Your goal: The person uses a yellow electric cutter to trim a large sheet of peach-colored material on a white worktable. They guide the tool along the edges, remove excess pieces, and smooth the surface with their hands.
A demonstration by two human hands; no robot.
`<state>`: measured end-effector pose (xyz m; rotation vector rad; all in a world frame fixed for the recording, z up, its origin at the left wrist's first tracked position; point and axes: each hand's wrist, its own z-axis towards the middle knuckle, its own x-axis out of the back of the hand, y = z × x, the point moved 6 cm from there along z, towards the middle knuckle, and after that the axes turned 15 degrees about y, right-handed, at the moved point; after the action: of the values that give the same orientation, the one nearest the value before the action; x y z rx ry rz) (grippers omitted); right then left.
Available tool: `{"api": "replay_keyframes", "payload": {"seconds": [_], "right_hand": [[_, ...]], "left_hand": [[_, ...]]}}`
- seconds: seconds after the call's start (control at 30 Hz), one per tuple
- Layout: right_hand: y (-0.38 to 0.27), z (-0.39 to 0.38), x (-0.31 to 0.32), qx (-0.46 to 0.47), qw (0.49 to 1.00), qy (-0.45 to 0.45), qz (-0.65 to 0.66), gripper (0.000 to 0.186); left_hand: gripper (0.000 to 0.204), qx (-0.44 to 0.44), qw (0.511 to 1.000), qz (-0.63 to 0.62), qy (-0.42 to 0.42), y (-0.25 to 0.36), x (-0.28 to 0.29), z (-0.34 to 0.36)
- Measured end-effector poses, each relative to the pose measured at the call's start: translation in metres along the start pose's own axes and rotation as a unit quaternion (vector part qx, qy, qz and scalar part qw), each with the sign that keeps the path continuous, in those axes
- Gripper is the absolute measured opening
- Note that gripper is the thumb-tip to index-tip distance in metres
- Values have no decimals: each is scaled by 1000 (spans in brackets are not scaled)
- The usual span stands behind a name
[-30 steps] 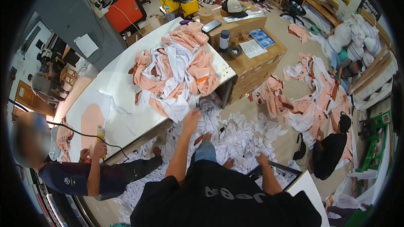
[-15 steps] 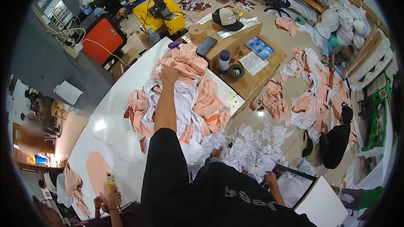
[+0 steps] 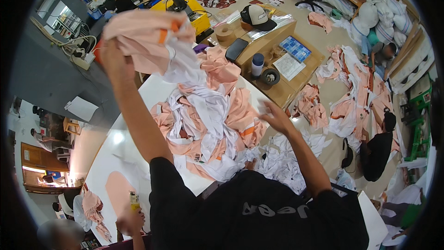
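My left hand [image 3: 117,62] is raised at the far left of the table, closed around a bunched piece of peach fabric [image 3: 143,44]. An orange strip shows on it, and a white part trails from it down to the heap. Over the right side of the heap hovers my right hand [image 3: 277,118], empty, fingers apart. Crumpled peach and white cloth pieces [image 3: 203,115] lie heaped below, on the white table [image 3: 134,143]. The lifted fabric's lower folds hide part of the far table edge.
A cardboard box [image 3: 273,85] beyond the table holds a phone [image 3: 237,49], a dark-lidded jar [image 3: 257,64], tape [image 3: 225,34] and a cap [image 3: 257,17]. White scraps [image 3: 291,157] cover the floor at right. A co-worker's hand [image 3: 132,222] holds a yellow object at lower left. Others sit on the floor.
My left hand has lifted the peach fabric off the heap, up and to the left. My right hand has come up from the lower right to beside the heap.
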<state>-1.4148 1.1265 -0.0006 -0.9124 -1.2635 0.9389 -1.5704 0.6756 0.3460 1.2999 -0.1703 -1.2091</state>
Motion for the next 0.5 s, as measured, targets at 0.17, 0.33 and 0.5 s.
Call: {"api": "replay_keyframes", "payload": {"seconds": [0.17, 0.33, 0.5], "right_hand": [[-200, 117, -108, 126, 963, 84, 222, 116], [-291, 125, -122, 131, 960, -87, 233, 62], [-206, 13, -37, -31, 979, -84, 181, 56]], "left_hand": [[37, -91, 992, -81, 18, 148, -61, -59], [42, -219, 974, -9, -60, 186, -83, -80], [40, -164, 981, -11, -108, 140, -82, -101]]}}
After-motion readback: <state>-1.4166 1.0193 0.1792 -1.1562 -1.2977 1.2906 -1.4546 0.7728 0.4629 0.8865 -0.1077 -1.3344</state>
